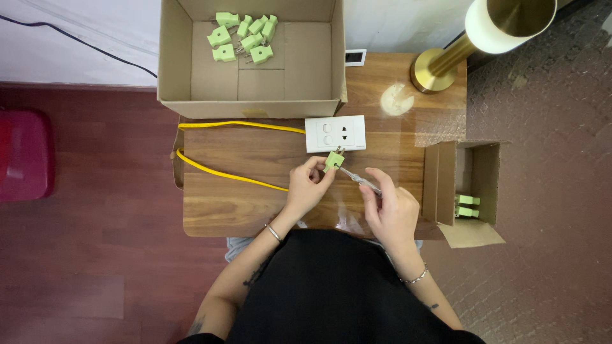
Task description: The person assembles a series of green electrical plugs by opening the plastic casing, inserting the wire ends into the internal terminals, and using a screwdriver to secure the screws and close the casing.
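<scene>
**Inspector A:** Start at the left. What lies there?

**Inspector B:** A yellow cable (233, 172) runs in two strands across the left part of the worktop (242, 210) towards the middle. Behind it stands a large open cardboard box (172, 57) with a heap of green plugs (245, 35) in its far corner.

**Inspector A:** And the left hand?

**Inspector B:** The left hand (306, 188) has its fingers closed in a pinch on a single green plug (333, 160), held just in front of the white socket plate (335, 133). The plug's pins point up and away, towards the plate; whether they touch it I cannot tell.

**Inspector A:** The right hand?

**Inspector B:** The right hand (392, 207) is curled round the handle of a slim screwdriver (360, 179). Its long axis slants from lower right to upper left, tip meeting the plug's near side. So the plug lies up and left of the right hand, and the left hand is the nearer, being in contact.

**Inspector A:** Further right?

**Inspector B:** A brass lamp (446, 64) at the far corner, and a small open carton (488, 185) beside the worktop edge with more green plugs inside.
</scene>
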